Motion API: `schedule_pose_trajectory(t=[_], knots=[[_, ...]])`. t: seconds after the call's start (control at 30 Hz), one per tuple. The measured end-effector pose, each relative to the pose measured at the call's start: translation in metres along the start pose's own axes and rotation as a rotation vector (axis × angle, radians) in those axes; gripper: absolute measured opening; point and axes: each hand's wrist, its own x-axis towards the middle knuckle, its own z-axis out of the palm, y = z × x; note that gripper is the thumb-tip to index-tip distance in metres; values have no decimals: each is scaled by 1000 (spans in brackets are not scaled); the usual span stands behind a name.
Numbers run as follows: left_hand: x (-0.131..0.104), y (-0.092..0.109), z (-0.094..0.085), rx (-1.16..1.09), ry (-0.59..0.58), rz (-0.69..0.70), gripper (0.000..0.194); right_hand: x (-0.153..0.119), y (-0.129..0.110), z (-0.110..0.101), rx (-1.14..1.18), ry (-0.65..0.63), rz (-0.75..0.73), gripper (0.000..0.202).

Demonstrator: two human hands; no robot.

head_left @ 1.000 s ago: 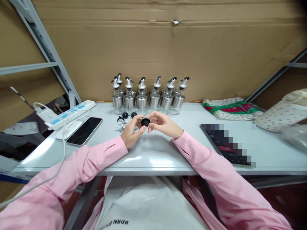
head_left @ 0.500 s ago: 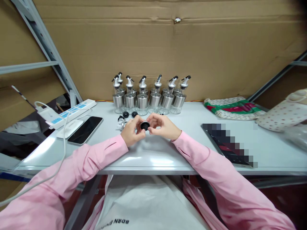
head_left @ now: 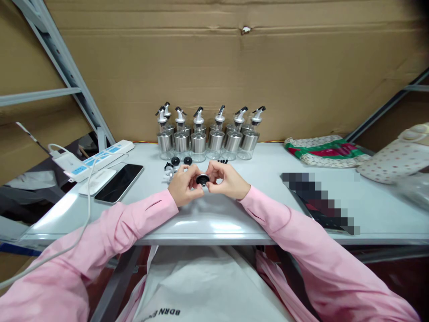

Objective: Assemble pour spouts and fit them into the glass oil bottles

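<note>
Between my two hands, above the front half of the table, is a round black ribbed bottle stopper with a shiny rim. My left hand pinches its left side with thumb and fingers. On the other side, the thumb and fingers of my right hand close on the stopper too. A small pale tip shows at its lower end, by the thumbs. Just behind my left hand lie silver-grey pourer parts, partly covered by it. Two black round stoppers rest behind those, and several small black pieces lie behind my right hand.
Several glass-and-steel oil bottles with pourers stand in rows by the cardboard wall. At left are a phone, a white power strip and a cable. A patterned cloth bag and a dark flat packet lie at right.
The stopper has tilted a little in my fingers, so its small pale tip now shows. My right hand has shifted slightly left, uncovering more of the small black pieces.
</note>
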Motion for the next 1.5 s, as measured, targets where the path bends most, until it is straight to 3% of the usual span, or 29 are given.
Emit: schedule_pose_trajectory(t=[0.13, 0.37, 0.5, 0.67, 0.77, 0.83, 0.9, 1.03, 1.17, 1.3, 1.5], knots=[[-1, -4, 2, -27, 22, 40, 17, 1, 1, 0, 10, 15, 5, 18], [-2, -15, 12, -304, 154, 75, 27, 6, 8, -7, 91, 106, -122, 21], [0, -19, 15, -291, 206, 149, 29, 7, 12, -8, 44, 126, -164, 18], [-1, -17, 13, -268, 175, 208, 27, 7, 7, -12, -77, 93, -219, 13], [1, -15, 9, -190, 200, 253, 28, 9, 4, -23, -185, 233, -214, 14], [1, -14, 6, -106, 200, 309, 27, 11, 8, -33, -340, 413, -156, 17], [1, -13, 4, -43, 154, 357, 26, 13, 18, -44, -528, 502, -53, 19], [0, -12, 3, 40, 36, 416, 27, 16, 40, -58, -849, 386, 248, 23], [0, -12, 5, 112, -1, 438, 25, 19, 53, -62, -1001, 283, 455, 27], [0, -14, 6, 80, -30, 418, 24, 22, 59, -64, -1029, 228, 528, 29], [-1, -12, 7, -16, -43, 384, 28, 21, 59, -64, -1013, 154, 517, 24]])
